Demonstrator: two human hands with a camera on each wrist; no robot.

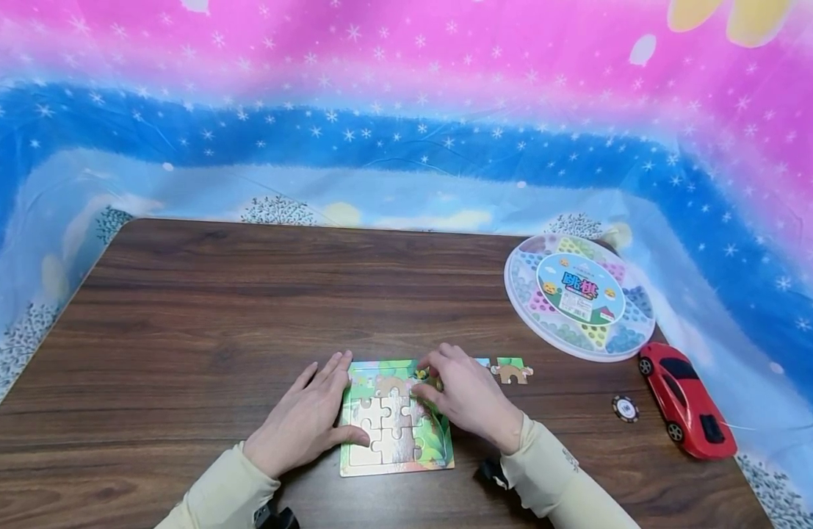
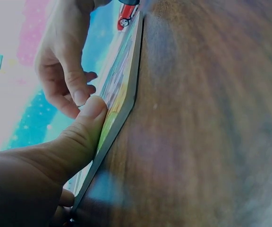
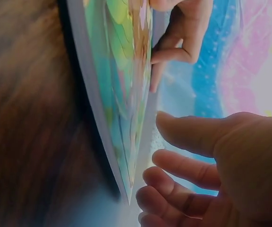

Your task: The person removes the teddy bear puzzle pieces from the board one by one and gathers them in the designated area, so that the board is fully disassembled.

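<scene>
A square jigsaw puzzle (image 1: 396, 433) lies in its shallow frame on the table, most of its pieces fitted together. My left hand (image 1: 307, 422) rests along the frame's left side, fingers stretched toward the far corner. Its thumb (image 2: 86, 118) lies over the near left part of the puzzle. Over the far right part hovers my right hand (image 1: 468, 393), fingers loosely bent, with nothing showing between thumb and fingertips (image 3: 162, 177). Just right of that hand lies a loose puzzle piece (image 1: 512, 372) in brown and green; another piece (image 1: 483, 361) is partly hidden behind the hand.
A round, lidded Chinese checkers set (image 1: 581, 294) sits at the table's far right. Closer in, a red toy car (image 1: 687, 400) stands along the right edge, with a black-and-white poker chip (image 1: 625, 408) beside it. A patterned cloth hangs behind the table.
</scene>
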